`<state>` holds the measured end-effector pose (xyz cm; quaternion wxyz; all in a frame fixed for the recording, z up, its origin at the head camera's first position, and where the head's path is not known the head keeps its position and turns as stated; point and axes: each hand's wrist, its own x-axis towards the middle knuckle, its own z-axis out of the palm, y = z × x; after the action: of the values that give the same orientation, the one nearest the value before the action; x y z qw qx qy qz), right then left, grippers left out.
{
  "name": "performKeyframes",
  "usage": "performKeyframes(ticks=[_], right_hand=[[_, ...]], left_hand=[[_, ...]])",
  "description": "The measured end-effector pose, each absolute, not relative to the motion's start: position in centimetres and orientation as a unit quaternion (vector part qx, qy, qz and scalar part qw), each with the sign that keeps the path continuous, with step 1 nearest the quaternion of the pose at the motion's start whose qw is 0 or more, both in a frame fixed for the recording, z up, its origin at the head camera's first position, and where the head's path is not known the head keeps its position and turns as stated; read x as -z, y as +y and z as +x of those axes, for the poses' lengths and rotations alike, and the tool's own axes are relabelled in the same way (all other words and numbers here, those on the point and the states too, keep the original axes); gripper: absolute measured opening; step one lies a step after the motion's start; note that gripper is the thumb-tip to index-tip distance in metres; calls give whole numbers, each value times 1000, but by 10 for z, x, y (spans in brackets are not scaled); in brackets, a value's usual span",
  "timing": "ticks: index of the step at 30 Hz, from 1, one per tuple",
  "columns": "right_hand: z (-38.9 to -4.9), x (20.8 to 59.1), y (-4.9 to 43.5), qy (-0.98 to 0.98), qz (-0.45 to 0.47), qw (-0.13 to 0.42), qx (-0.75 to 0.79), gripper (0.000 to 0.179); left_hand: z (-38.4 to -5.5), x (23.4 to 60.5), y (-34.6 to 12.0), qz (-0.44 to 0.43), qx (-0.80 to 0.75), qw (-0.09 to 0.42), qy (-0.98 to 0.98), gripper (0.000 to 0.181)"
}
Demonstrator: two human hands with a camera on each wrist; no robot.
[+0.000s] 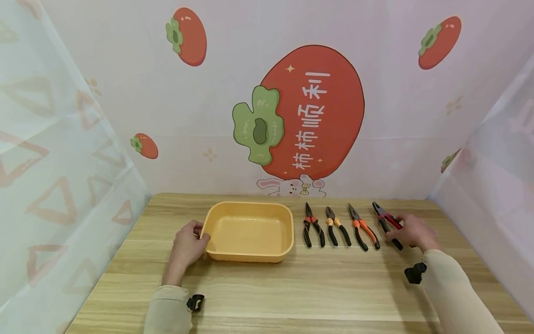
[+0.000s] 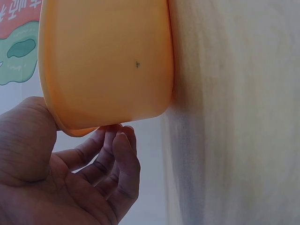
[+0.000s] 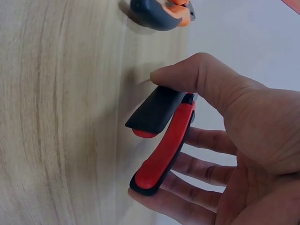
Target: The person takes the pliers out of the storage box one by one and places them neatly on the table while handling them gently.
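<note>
My left hand (image 1: 189,246) grips the left side of an empty yellow plastic basin (image 1: 250,258). In the left wrist view, the thumb goes over the rim and the curled fingers lie against the outer wall. At the right, my right hand (image 1: 416,233) holds a pair of red-and-black pliers (image 1: 384,221) by the handles. The right wrist view shows the thumb on the black side of one handle and the fingers around the red handle (image 3: 164,152); the pliers' head is mostly hidden there by the hand.
Between the basin and my right hand lie red-and-black needle-nose pliers (image 1: 310,219), yellow-and-black pliers (image 1: 331,221) and orange-and-black long-nose pliers (image 1: 358,222) in a row. The wooden table (image 1: 300,292) meets a printed cloth backdrop (image 1: 388,162) behind and at both sides.
</note>
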<state>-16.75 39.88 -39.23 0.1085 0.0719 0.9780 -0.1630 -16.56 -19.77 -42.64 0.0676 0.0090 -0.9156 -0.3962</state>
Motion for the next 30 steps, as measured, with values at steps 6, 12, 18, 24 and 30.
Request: performKeyframes(ticks=[6,12,18,24,30], right_hand=[[-168,395,399,976,76,112,169,76],[-170,399,403,975,75,117,175,78],[-173,401,405,973,78,124,180,79],[-175,402,406,972,80,128,181,81],[-175,402,406,971,80,132,181,79]], left_hand=[[-167,426,-198,10,394,71,-916,22],[-167,427,-198,9,394,68,-916,22],[-167,428,-199,10,394,68,-917,22],[-166,428,-199,10,397,66,-916,22],[-165,426,-197,10,396,69,-916,22]])
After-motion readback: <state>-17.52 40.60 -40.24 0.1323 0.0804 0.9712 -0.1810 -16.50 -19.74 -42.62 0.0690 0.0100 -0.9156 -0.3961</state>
